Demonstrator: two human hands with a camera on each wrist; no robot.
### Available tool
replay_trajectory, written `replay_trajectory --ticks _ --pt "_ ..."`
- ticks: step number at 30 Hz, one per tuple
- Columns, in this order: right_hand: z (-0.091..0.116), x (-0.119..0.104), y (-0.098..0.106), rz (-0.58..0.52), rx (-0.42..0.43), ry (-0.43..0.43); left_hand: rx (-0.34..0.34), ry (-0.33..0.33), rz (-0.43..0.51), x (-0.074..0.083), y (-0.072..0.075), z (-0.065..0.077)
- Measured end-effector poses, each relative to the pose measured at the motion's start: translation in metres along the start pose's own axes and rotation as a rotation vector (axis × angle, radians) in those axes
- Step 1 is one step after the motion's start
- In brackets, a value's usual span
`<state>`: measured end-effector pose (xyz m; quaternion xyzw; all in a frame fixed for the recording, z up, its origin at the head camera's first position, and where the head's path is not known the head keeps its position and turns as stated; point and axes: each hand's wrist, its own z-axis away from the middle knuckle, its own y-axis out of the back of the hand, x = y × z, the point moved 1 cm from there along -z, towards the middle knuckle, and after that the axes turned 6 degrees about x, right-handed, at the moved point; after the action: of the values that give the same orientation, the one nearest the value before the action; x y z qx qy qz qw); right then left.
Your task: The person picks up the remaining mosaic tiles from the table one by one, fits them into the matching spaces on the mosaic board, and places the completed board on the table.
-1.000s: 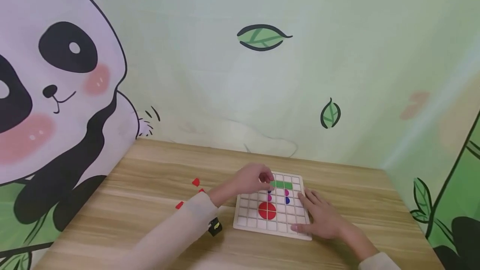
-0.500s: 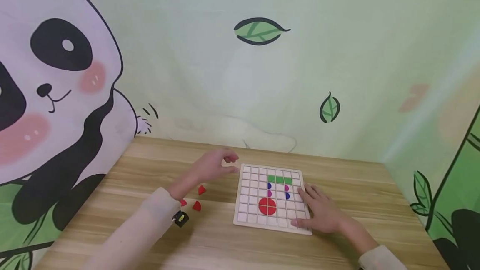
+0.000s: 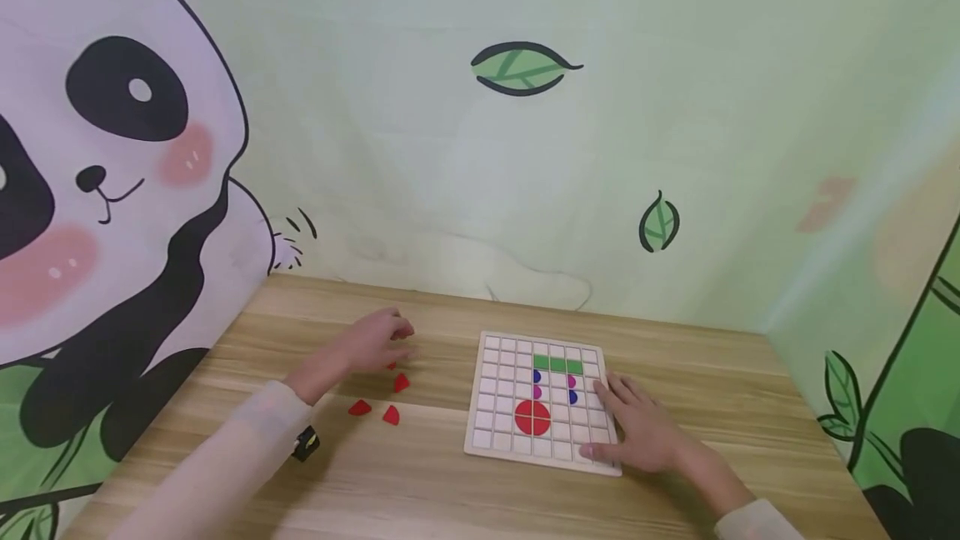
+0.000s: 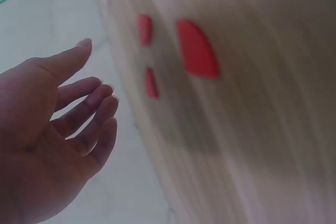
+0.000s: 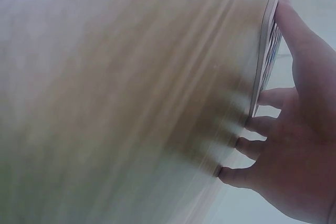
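My left hand (image 3: 372,342) hovers over the left part of the table with nothing in it, fingers loosely bent and apart in the left wrist view. Below and in front of it lie several loose red quarter-circle pieces (image 3: 360,408), one partly hidden by the hand in the head view. A white grid board (image 3: 491,413) lies to the right. It carries a row of green squares (image 3: 558,365), a red circle of quarter pieces (image 3: 525,411), and small blue (image 3: 573,397) and magenta (image 3: 572,382) half-circles. My right hand (image 3: 643,433) rests on the board's right edge, fingers spread.
The wooden table (image 3: 420,490) meets a printed backdrop (image 3: 390,148) at its back edge. More printed cloth stands at the left and right sides. A small black item (image 3: 306,443) sits at my left cuff.
My left hand has moved left, off the board's top area and over to the loose red pieces. The row of green squares is uncovered. My right hand stays on the board's edge.
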<state>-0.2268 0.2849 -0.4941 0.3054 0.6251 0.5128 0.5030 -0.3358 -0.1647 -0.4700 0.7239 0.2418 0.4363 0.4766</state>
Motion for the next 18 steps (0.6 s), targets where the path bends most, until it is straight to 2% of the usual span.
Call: replay_trajectory --ticks 5,10,18 --pt "0.001 0.000 0.000 -0.007 0.000 0.002 -0.048 0.004 -0.053 -0.016 -0.003 0.010" --pt "0.002 -0.001 0.000 -0.017 -0.006 0.000 -0.083 0.017 -0.067 -0.024 -0.008 0.019" --pt "0.002 0.000 0.001 -0.008 0.005 -0.003 -0.058 -0.020 -0.035 -0.025 -0.007 0.017"
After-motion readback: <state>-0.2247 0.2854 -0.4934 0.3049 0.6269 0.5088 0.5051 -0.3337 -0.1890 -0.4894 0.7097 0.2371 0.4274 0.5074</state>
